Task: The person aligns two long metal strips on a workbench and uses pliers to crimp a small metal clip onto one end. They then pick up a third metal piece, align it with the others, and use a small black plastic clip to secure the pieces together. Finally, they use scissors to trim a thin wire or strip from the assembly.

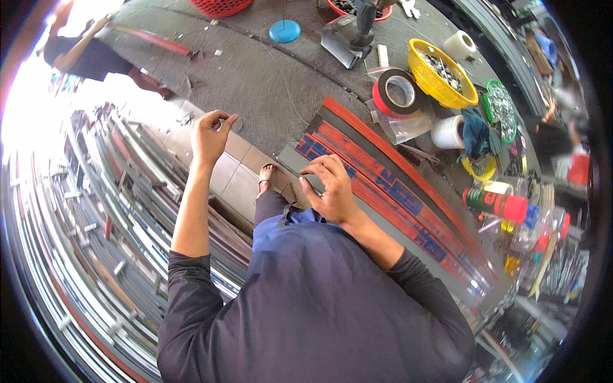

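My left hand (211, 137) is raised over the tiled floor strip, its fingers curled and pressed toward the thumb. Whatever may be pinched there is too small to make out. Lower and to the right, my right hand (331, 188) hovers by the near end of long orange-red strips (383, 191) with blue printed film. Its fingers are bent, with a gap between thumb and forefinger, and nothing shows in it. The strips lie side by side on a grey surface beside me.
Racks of long metal profiles (96, 242) fill the left. At right are tape rolls (397, 92), a yellow basket (440, 76) of small parts, a green basket (501, 112) and bottles (495, 203). A power tool (351, 35) stands ahead; another person (89, 57) is far left.
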`<state>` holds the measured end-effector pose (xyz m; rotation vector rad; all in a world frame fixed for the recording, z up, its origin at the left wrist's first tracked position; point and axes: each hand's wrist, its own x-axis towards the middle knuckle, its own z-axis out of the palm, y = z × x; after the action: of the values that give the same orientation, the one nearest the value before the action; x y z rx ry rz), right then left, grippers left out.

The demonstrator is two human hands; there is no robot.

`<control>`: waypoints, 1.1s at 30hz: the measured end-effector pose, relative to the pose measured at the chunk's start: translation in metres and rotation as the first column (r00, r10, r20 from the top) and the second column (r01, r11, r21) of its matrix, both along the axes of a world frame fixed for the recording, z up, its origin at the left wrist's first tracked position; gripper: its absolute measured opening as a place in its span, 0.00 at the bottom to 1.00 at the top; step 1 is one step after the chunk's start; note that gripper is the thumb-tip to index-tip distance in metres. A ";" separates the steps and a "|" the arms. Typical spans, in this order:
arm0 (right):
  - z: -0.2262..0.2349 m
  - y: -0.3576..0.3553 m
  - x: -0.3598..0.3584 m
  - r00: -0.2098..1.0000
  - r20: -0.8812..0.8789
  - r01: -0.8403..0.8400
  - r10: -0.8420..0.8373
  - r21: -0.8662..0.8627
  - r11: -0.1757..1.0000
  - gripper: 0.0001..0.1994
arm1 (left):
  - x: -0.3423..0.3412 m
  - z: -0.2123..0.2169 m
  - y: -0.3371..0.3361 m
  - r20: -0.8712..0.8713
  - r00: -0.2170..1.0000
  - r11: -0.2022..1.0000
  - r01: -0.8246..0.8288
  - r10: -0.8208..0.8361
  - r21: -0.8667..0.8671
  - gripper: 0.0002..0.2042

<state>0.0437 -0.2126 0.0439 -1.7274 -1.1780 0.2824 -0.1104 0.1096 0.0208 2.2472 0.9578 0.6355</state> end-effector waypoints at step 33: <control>-0.042 0.077 -0.009 0.552 -0.472 0.736 -0.687 -0.112 0.668 0.08 | 0.011 -0.027 0.215 0.024 0.827 0.769 0.533 -0.562 -0.352 0.11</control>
<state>0.0351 -0.1356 0.0014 -1.7594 -0.0542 0.1231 -0.0991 0.3251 -0.0064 2.0890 0.3572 0.0943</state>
